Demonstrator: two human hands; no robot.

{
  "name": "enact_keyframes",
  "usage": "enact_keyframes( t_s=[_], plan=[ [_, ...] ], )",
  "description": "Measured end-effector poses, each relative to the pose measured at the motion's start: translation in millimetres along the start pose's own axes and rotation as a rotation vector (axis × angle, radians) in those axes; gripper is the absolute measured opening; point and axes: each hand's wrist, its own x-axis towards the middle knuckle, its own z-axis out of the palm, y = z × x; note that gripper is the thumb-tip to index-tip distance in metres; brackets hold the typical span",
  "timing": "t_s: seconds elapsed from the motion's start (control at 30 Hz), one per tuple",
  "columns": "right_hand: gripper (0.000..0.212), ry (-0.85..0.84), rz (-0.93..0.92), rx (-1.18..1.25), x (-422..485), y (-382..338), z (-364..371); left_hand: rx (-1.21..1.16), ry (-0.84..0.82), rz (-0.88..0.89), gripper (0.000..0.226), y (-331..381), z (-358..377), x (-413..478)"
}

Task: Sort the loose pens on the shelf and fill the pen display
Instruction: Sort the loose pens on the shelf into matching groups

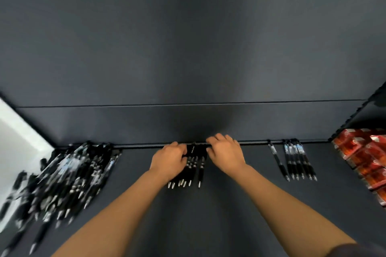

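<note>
A small bunch of black pens (193, 168) lies in the middle of the dark shelf (240, 204), clip ends against the back wall and silver tips toward me. My left hand (170, 161) lies on the bunch's left side, fingers curled around the pens' upper ends. My right hand (226, 155) sits at the bunch's right side, fingers bent over the pens' tops by the back edge. A big loose pile of black pens (69, 181) covers the shelf's left part. A neat row of several black pens (296, 159) lies to the right.
Red packets (363, 158) are stacked at the shelf's right end. A white panel (18, 142) borders the left side. The dark back wall (188, 69) rises behind the shelf. The view is slightly blurred.
</note>
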Motion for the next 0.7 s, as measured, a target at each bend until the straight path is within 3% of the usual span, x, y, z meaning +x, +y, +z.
enact_keyframes(
  t_s=[0.23,0.43,0.57,0.7],
  plan=[
    [0.033,-0.028,-0.144,0.054,21,-96,5,0.069,0.058,-0.082,0.018,-91,-29,-45],
    [0.027,-0.193,-0.208,0.117,31,-190,14,0.063,0.081,-0.161,0.02,-179,-52,-84],
    [0.025,-0.376,-0.128,0.236,39,-239,28,0.05,0.09,-0.17,0.019,-224,-62,-103],
    [0.017,-0.417,0.11,0.401,42,-281,44,0.03,0.082,-0.161,0.018,-253,-67,-115]
  ],
)
